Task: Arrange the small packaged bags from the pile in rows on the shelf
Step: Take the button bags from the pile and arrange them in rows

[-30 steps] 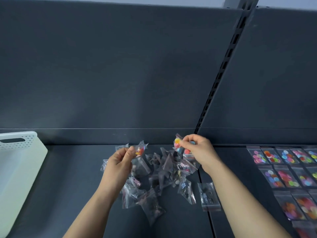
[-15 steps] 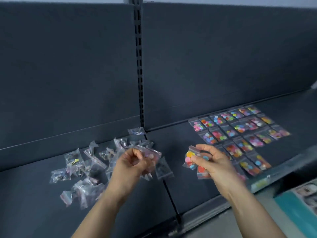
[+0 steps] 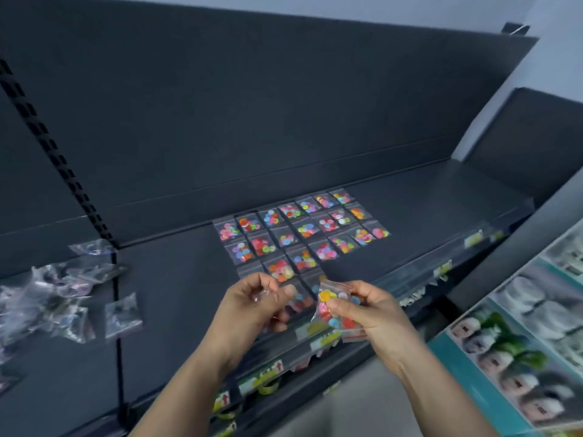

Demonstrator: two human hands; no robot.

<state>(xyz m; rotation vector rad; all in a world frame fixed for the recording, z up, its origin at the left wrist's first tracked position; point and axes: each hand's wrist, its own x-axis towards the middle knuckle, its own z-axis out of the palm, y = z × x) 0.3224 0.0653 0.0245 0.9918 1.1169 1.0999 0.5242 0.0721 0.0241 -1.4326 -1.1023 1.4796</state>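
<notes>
Several small clear plastic bags of coloured round discs (image 3: 336,310) are pinched between the thumb and curled fingers of the right hand (image 3: 369,313), above the near edge of the dark grey shelf (image 3: 176,294). Just left of it, the left hand (image 3: 252,307) is curled round a faint piece of clear plastic (image 3: 260,294). Beyond the hands, matching bags are laid flat in rows (image 3: 303,231), and a loose pile of clear bags (image 3: 60,298) lies well to the left.

Clear bags (image 3: 307,230) (bright discs inside) lie rowed right of pile (image 3: 60,294).
</notes>
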